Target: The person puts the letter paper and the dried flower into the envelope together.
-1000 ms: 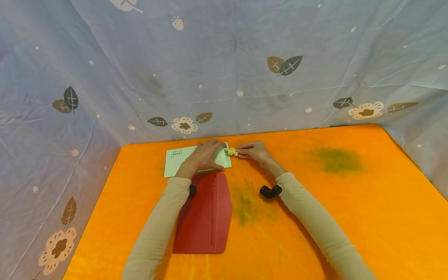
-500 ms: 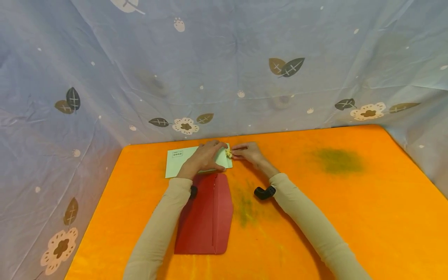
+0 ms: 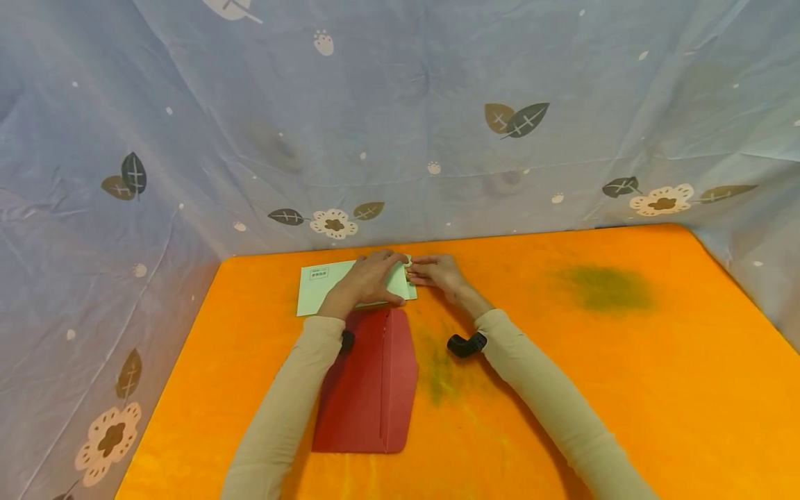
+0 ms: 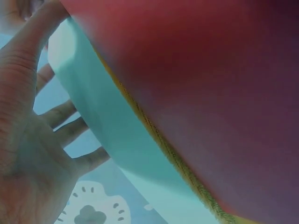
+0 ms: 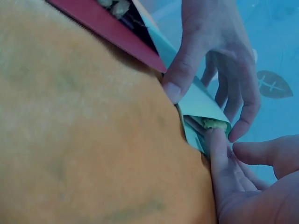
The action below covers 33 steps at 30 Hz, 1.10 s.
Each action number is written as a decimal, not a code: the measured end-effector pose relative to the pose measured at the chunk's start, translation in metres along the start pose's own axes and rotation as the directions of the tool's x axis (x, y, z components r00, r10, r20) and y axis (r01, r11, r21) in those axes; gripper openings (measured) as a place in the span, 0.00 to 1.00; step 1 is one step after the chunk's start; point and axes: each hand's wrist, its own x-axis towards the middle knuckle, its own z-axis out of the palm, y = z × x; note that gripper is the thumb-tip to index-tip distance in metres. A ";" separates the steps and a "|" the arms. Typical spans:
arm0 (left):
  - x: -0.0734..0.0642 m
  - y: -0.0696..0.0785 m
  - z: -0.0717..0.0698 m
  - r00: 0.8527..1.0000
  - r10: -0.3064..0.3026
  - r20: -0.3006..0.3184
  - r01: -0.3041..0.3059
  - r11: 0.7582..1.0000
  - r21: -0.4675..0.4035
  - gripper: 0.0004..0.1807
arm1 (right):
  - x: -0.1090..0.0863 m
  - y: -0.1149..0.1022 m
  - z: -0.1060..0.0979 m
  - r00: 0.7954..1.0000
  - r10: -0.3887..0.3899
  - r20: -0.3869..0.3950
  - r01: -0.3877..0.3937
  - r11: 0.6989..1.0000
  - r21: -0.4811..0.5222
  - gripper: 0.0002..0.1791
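A pale green envelope [image 3: 312, 295] lies near the back of the table. My left hand [image 3: 370, 278] grips it across its width, thumb on the near edge and fingers along the far edge. In the right wrist view the envelope's mouth [image 5: 198, 105] gapes between that thumb and fingers. A small yellow dried flower [image 5: 215, 124] sits inside the mouth, partly hidden. Straight fingers of my right hand [image 5: 254, 182] reach into the opening and press on the flower, the thumb standing apart from them. Closer to me, a red envelope [image 3: 365, 389] lies below my left wrist.
Inside the red envelope's opening, the right wrist view shows several dried flowers [image 5: 117, 7]. An orange cloth [image 3: 562, 375] covers the table. A patterned blue curtain [image 3: 431, 104] hangs right behind its back edge.
My right hand has moved left, taking the yellow flower from outside the green envelope's end into its mouth. The flower is now mostly hidden in the head view. My left hand keeps its hold.
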 end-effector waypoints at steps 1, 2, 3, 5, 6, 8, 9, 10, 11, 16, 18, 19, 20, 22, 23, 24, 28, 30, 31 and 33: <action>0.000 0.000 0.000 1.000 0.000 -0.001 0.000 1.000 0.001 0.45 | 0.000 0.000 0.000 1.000 0.007 0.005 -0.007 1.000 0.013 0.20; -0.001 0.001 0.001 1.000 0.003 -0.002 -0.003 1.000 0.002 0.45 | -0.001 0.000 0.000 1.000 0.015 0.009 -0.015 1.000 0.019 0.21; -0.001 0.001 0.001 1.000 0.006 -0.001 -0.006 1.000 0.001 0.45 | -0.002 0.000 0.000 1.000 0.022 0.014 -0.023 1.000 0.020 0.22; 0.000 0.002 0.002 1.000 0.015 0.005 -0.015 1.000 0.004 0.45 | -0.003 0.000 0.000 0.999 0.042 0.024 -0.042 0.999 0.016 0.23; 0.000 0.002 0.003 1.000 0.021 0.008 -0.022 1.000 0.004 0.45 | -0.003 -0.001 0.000 0.998 0.055 0.025 -0.055 0.998 0.016 0.24; 0.002 0.003 0.002 0.999 0.031 0.013 -0.031 0.999 0.007 0.45 | -0.003 -0.002 0.000 0.997 0.077 0.032 -0.077 0.997 0.007 0.25; 0.002 0.003 0.002 0.999 0.032 0.010 -0.032 0.999 0.012 0.45 | -0.003 -0.003 0.001 0.996 0.081 0.037 -0.082 0.997 0.003 0.26; 0.003 0.004 0.001 0.999 0.034 0.004 -0.034 0.999 0.017 0.45 | -0.002 -0.004 0.001 0.996 0.083 0.041 -0.083 0.997 0.003 0.27; 0.004 0.004 0.001 0.999 0.038 -0.004 -0.038 0.999 0.018 0.44 | -0.002 -0.004 0.001 0.996 0.083 0.043 -0.083 0.997 0.001 0.28; 0.007 0.004 0.000 0.998 0.058 -0.021 -0.057 0.998 0.025 0.43 | -0.002 -0.006 0.002 0.995 0.094 0.030 -0.095 0.995 0.030 0.30; 0.007 0.004 0.001 0.998 0.059 -0.014 -0.059 0.998 0.028 0.43 | -0.003 -0.005 0.003 0.994 0.104 0.021 -0.105 0.993 0.062 0.30; 0.008 0.004 0.002 0.998 0.059 -0.014 -0.058 0.998 0.027 0.43 | -0.003 -0.005 0.003 0.994 0.105 0.020 -0.106 0.991 0.077 0.31; 0.008 0.004 0.002 0.998 0.058 -0.015 -0.058 0.998 0.029 0.43 | -0.003 -0.004 0.003 0.994 0.103 0.023 -0.105 0.991 0.089 0.31; 0.007 0.004 0.003 0.998 0.056 -0.015 -0.056 0.998 0.027 0.43 | -0.003 -0.003 0.003 0.995 0.100 0.025 -0.102 0.989 0.104 0.30; 0.007 0.004 0.003 0.998 0.056 -0.014 -0.056 0.998 0.022 0.43 | -0.003 -0.003 0.004 0.995 0.100 0.030 -0.102 0.989 0.108 0.30; 0.007 0.004 0.003 0.998 0.056 -0.012 -0.056 0.998 0.020 0.43 | -0.003 -0.002 0.004 0.994 0.103 0.032 -0.106 0.989 0.108 0.30; 0.007 0.004 0.002 0.999 0.037 0.007 -0.037 0.999 0.034 0.45 | -0.005 -0.003 0.002 0.994 0.091 0.053 -0.094 0.994 0.061 0.27; 0.007 0.003 0.002 0.999 0.030 0.010 -0.031 0.999 0.044 0.45 | -0.008 -0.005 -0.003 0.995 0.072 0.064 -0.071 0.997 -0.009 0.25; 0.007 0.003 0.002 1.000 0.028 0.013 -0.029 0.999 0.041 0.45 | -0.011 -0.007 -0.007 0.996 0.052 0.072 -0.048 0.997 -0.056 0.25; 0.006 0.003 0.003 0.999 0.040 0.016 -0.040 0.999 0.030 0.45 | -0.018 -0.011 -0.018 0.996 0.004 0.086 0.010 0.986 -0.166 0.24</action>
